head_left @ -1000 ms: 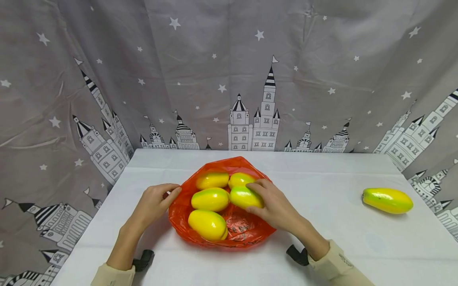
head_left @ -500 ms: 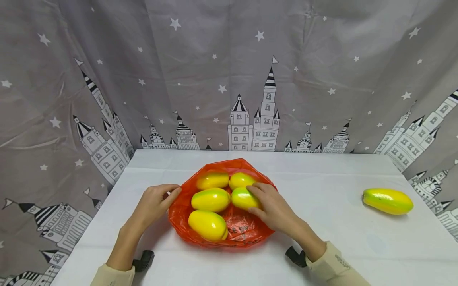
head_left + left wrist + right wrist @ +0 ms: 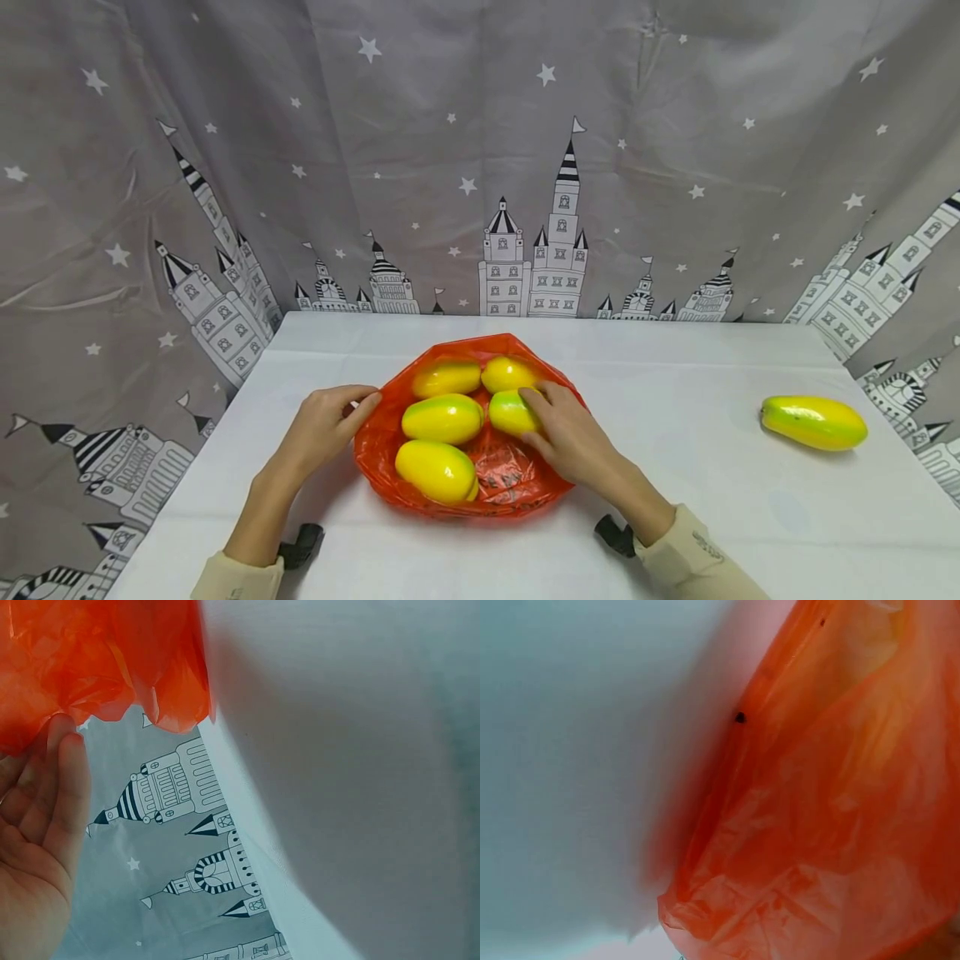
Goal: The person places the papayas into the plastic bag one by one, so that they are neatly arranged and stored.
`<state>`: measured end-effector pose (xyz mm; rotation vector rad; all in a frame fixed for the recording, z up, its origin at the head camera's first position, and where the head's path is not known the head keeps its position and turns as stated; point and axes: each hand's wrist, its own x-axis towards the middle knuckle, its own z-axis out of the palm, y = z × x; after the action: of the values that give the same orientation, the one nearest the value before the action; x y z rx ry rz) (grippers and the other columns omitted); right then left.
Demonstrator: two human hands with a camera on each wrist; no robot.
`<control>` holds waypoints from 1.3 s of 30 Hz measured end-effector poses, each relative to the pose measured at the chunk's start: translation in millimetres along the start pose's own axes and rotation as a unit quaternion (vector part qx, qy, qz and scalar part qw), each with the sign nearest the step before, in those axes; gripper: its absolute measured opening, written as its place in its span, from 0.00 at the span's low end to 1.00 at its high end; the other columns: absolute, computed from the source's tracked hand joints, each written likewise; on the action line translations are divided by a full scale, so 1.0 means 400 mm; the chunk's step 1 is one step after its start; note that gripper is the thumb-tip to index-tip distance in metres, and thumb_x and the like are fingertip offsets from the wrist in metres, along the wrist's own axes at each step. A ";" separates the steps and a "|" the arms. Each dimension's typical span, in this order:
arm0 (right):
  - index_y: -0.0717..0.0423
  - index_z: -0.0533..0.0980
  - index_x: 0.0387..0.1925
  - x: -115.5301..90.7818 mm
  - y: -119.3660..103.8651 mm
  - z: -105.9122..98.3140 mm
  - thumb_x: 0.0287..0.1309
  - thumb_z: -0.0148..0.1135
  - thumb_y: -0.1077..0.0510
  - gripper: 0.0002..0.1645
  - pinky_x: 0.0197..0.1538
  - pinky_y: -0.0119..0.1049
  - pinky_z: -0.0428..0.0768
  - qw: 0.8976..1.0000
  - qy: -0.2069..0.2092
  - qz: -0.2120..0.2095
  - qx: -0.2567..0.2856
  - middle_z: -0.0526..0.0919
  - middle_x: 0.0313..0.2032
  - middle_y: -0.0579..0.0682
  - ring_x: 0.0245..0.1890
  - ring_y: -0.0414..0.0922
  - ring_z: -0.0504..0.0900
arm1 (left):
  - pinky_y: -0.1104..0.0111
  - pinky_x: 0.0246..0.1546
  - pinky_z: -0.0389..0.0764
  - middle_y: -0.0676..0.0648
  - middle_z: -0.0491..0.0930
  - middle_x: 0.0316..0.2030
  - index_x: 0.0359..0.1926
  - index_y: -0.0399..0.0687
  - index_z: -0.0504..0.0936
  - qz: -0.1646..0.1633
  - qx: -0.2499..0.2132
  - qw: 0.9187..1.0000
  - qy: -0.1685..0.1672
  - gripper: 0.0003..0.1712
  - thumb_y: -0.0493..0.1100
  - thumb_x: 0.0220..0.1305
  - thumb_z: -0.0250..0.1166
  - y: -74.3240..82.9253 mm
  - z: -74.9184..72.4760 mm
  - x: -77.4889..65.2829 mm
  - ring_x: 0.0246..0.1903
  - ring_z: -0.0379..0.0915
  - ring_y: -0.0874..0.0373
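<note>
An opened red plastic bag (image 3: pixel 510 471) sits mid-table with several yellow-green papayas (image 3: pixel 442 419) inside. My left hand (image 3: pixel 322 421) pinches the bag's left rim between thumb and fingers. In the left wrist view, the fingertips of that hand (image 3: pixel 41 832) meet the crinkled bag edge (image 3: pixel 150 667). Reaching over the bag's right side, my right hand (image 3: pixel 573 433) grips one papaya (image 3: pixel 512 413), thumb on the near side and fingers on the far side. The bag wall (image 3: pixel 817 817) fills much of the right wrist view and hides the grip there.
A single papaya (image 3: pixel 813 422) lies at the right on the white table (image 3: pixel 675 375). Behind the table hangs a grey curtain (image 3: pixel 420 150) with printed castles and stars. Black wrist mounts (image 3: pixel 302 546) sit at both forearms.
My right hand and the papaya in it have shifted slightly to the right inside the bag. The left hand stays at the bag's rim.
</note>
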<state>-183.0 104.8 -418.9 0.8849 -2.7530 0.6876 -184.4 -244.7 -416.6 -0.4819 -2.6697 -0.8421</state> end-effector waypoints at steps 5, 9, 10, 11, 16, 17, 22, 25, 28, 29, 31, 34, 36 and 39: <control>0.62 0.72 0.62 0.005 0.003 0.006 0.58 0.71 0.56 0.32 0.58 0.52 0.73 1.000 0.008 0.001 -0.002 0.71 0.55 0.63 0.54 0.57 0.73 | 0.61 0.35 0.83 0.46 0.86 0.37 0.44 0.41 0.88 0.001 0.002 1.000 0.000 0.10 0.40 0.67 0.65 -0.001 0.000 0.001 0.31 0.79 0.56; 0.62 0.72 0.61 0.008 0.003 0.008 0.58 0.71 0.56 0.32 0.57 0.51 0.73 1.000 0.005 0.002 0.002 0.71 0.54 0.62 0.53 0.57 0.72 | 0.59 0.36 0.84 0.46 0.86 0.37 0.44 0.40 0.88 0.000 0.000 1.000 0.000 0.10 0.40 0.67 0.64 -0.001 -0.001 0.000 0.32 0.80 0.55; 0.62 0.72 0.61 0.008 0.003 0.008 0.58 0.71 0.55 0.32 0.57 0.51 0.73 1.000 0.003 0.002 0.002 0.71 0.54 0.62 0.53 0.57 0.72 | 0.58 0.36 0.84 0.45 0.86 0.37 0.44 0.40 0.88 0.000 -0.001 1.000 0.000 0.10 0.40 0.67 0.64 -0.001 -0.001 0.000 0.32 0.80 0.54; 0.62 0.72 0.61 0.009 0.004 0.008 0.58 0.71 0.55 0.32 0.57 0.50 0.73 1.000 0.002 0.002 0.002 0.71 0.54 0.62 0.53 0.57 0.72 | 0.58 0.36 0.84 0.45 0.86 0.37 0.44 0.40 0.88 0.000 -0.002 1.000 0.000 0.10 0.40 0.68 0.64 0.000 -0.001 0.001 0.32 0.80 0.54; 0.62 0.72 0.62 0.010 0.008 0.011 0.59 0.70 0.54 0.32 0.57 0.49 0.74 1.000 -0.004 0.004 -0.003 0.71 0.54 0.61 0.52 0.56 0.72 | 0.58 0.36 0.84 0.45 0.86 0.37 0.44 0.40 0.88 0.004 -0.003 1.000 0.001 0.10 0.40 0.68 0.64 0.002 -0.001 0.002 0.32 0.80 0.55; 0.62 0.72 0.62 0.010 0.009 0.011 0.59 0.70 0.54 0.32 0.57 0.49 0.74 1.000 -0.006 0.004 -0.004 0.72 0.53 0.61 0.52 0.56 0.72 | 0.59 0.36 0.84 0.45 0.86 0.37 0.44 0.40 0.88 0.004 -0.002 1.000 0.001 0.10 0.40 0.68 0.64 0.002 0.000 0.002 0.32 0.80 0.55; 0.62 0.72 0.62 0.014 0.011 0.013 0.59 0.70 0.54 0.32 0.55 0.49 0.74 1.000 -0.013 -0.001 -0.002 0.72 0.53 0.61 0.50 0.55 0.73 | 0.61 0.34 0.83 0.46 0.86 0.37 0.43 0.40 0.88 0.009 -0.001 1.000 0.004 0.09 0.39 0.67 0.65 0.000 0.001 0.000 0.31 0.79 0.56; 0.62 0.72 0.62 0.016 0.011 0.014 0.60 0.70 0.54 0.32 0.56 0.49 0.74 1.000 -0.016 0.000 0.000 0.72 0.54 0.62 0.51 0.55 0.73 | 0.60 0.34 0.83 0.46 0.86 0.36 0.43 0.40 0.88 0.013 -0.001 1.000 0.010 0.09 0.39 0.67 0.65 -0.002 0.001 0.000 0.30 0.80 0.56; 0.62 0.71 0.63 0.017 0.011 0.015 0.60 0.69 0.54 0.33 0.58 0.50 0.73 1.000 -0.021 0.004 0.001 0.72 0.55 0.62 0.53 0.56 0.73 | 0.60 0.34 0.84 0.46 0.86 0.36 0.42 0.40 0.88 0.016 -0.001 1.000 0.013 0.08 0.38 0.67 0.65 -0.002 0.001 0.000 0.31 0.80 0.56; 0.62 0.71 0.64 0.017 0.011 0.016 0.60 0.69 0.54 0.33 0.59 0.51 0.73 1.000 -0.023 0.006 0.001 0.72 0.56 0.62 0.54 0.56 0.73 | 0.60 0.34 0.84 0.46 0.86 0.36 0.42 0.40 0.88 0.017 -0.002 1.000 0.014 0.08 0.38 0.67 0.65 -0.002 0.001 0.000 0.30 0.80 0.56; 0.61 0.71 0.64 0.017 0.011 0.016 0.60 0.69 0.54 0.33 0.59 0.51 0.73 1.000 -0.026 0.008 0.002 0.72 0.57 0.63 0.54 0.57 0.72 | 0.61 0.34 0.83 0.46 0.86 0.36 0.42 0.40 0.88 0.017 -0.002 1.000 0.013 0.08 0.38 0.66 0.65 -0.001 0.001 0.000 0.30 0.79 0.56; 0.61 0.70 0.64 0.018 0.011 0.017 0.61 0.68 0.54 0.33 0.59 0.51 0.73 1.000 -0.028 0.007 0.002 0.72 0.57 0.63 0.55 0.57 0.72 | 0.62 0.33 0.83 0.46 0.86 0.36 0.42 0.40 0.88 0.016 -0.003 1.000 0.012 0.09 0.38 0.66 0.65 0.002 0.000 0.000 0.29 0.78 0.57; 0.62 0.71 0.64 0.018 0.011 0.016 0.61 0.68 0.54 0.33 0.59 0.51 0.73 1.000 -0.029 0.006 0.003 0.72 0.57 0.63 0.55 0.57 0.72 | 0.63 0.33 0.83 0.46 0.86 0.36 0.43 0.39 0.88 0.013 -0.003 1.000 0.011 0.09 0.39 0.66 0.65 0.003 0.000 -0.001 0.29 0.78 0.57; 0.62 0.70 0.64 0.017 0.011 0.015 0.61 0.68 0.54 0.33 0.59 0.51 0.73 1.000 -0.030 0.006 0.004 0.72 0.57 0.63 0.55 0.57 0.72 | 0.62 0.33 0.83 0.45 0.86 0.36 0.43 0.39 0.87 0.011 -0.002 1.000 0.012 0.09 0.39 0.66 0.65 0.004 0.000 -0.002 0.29 0.79 0.57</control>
<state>-191.4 101.5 -423.7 0.9066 -2.8115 0.6844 -183.0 -243.7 -415.9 -0.4990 -2.6371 -0.8420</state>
